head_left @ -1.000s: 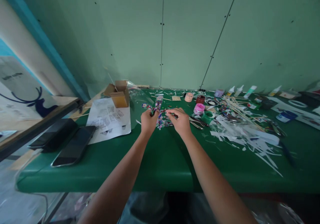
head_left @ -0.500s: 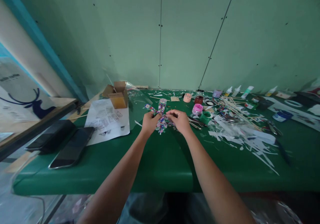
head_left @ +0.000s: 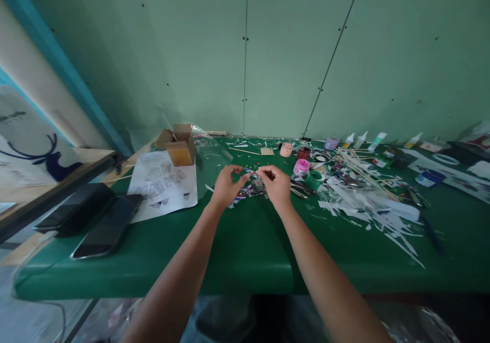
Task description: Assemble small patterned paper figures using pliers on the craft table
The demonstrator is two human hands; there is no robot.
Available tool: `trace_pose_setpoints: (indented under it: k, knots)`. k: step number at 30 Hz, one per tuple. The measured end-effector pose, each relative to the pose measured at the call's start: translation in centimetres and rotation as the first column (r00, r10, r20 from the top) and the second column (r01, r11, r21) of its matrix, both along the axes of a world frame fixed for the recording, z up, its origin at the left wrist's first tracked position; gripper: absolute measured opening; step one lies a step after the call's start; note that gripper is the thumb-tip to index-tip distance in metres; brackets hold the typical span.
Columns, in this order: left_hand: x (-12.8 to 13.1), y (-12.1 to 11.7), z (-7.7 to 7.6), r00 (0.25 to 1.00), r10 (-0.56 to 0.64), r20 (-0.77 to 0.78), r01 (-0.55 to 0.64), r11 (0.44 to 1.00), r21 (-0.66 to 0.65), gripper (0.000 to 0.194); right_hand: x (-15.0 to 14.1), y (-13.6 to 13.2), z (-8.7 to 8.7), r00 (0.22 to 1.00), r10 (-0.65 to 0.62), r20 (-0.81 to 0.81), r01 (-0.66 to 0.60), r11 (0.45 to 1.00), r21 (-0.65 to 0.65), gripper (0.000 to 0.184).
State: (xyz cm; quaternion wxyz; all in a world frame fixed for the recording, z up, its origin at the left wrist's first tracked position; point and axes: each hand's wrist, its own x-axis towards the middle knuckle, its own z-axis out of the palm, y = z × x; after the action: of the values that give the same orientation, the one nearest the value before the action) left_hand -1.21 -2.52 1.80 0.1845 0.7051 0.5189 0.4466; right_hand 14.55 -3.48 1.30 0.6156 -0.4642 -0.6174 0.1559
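Note:
A small multicoloured patterned piece (head_left: 250, 172) is held between my two hands, seen nearly edge-on, so its shape is hard to make out. My left hand (head_left: 228, 185) has its fingers curled and its thumb closing on the piece's left side. From the right, my right hand (head_left: 276, 182) pinches the piece's other end between thumb and fingertips. Beneath the hands lies a heap of colourful scraps (head_left: 252, 189) on the green table (head_left: 248, 241). Just right of my right hand rest metal tools with dark handles (head_left: 302, 190), perhaps pliers or scissors.
Open paint jars, among them a pink one (head_left: 302, 167) and a green one (head_left: 315, 179), stand right of the hands. Farther right spread white paper strips (head_left: 367, 205) and thin sticks (head_left: 363, 172). On the left are a cardboard box (head_left: 181, 149), printed sheet (head_left: 161, 185) and phone (head_left: 109, 225).
The patterned piece has turned from showing its broad face upright to lying nearly edge-on. My left hand's fingers have come up around its left side; my right hand still pinches it.

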Motion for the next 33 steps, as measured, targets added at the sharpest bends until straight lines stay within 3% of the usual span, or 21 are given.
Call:
trace_pose_setpoints:
  k: [2,3,6,8,17,20,25,33]
  knots:
    - [0.7,0.0,0.2,0.963,-0.146,0.226,0.167,0.983,-0.076,0.03,-0.2,-0.2,-0.1,0.999,0.036,0.025,-0.037,0.999,0.034,0.013]
    - [1.0,-0.1,0.2,0.935,-0.162,0.316,0.203,0.974,-0.101,0.029,-0.3,-0.2,-0.1,0.998,0.058,0.033,-0.06,0.997,0.048,0.013]
    - [1.8,-0.2,0.1,0.846,-0.114,0.521,0.227,0.961,-0.157,0.023,-0.3,-0.3,0.0,0.994,0.095,0.05,-0.099,0.991,0.093,0.013]
    - [1.9,-0.3,0.0,0.812,-0.09,0.577,0.238,0.953,-0.186,0.02,-0.2,-0.2,0.1,0.995,0.087,0.046,-0.092,0.989,0.115,0.013]
    - [1.5,0.0,-0.3,0.904,-0.163,0.396,0.22,0.97,-0.104,0.02,-0.1,-0.2,0.2,0.991,0.131,-0.007,-0.131,0.991,-0.022,0.013]
    - [1.5,-0.1,-0.3,0.906,-0.173,0.387,0.239,0.962,-0.13,0.024,0.0,-0.1,0.2,0.994,0.107,0.0,-0.107,0.993,-0.049,0.013]
    - [1.5,-0.2,-0.2,0.918,-0.171,0.357,0.231,0.964,-0.132,0.026,0.1,-0.1,0.4,0.994,0.095,0.055,-0.096,0.995,0.016,0.012]
    - [1.4,-0.1,-0.3,0.928,-0.187,0.323,0.227,0.969,-0.092,0.025,0.0,-0.3,0.3,0.995,0.096,-0.006,-0.096,0.989,-0.109,0.011]
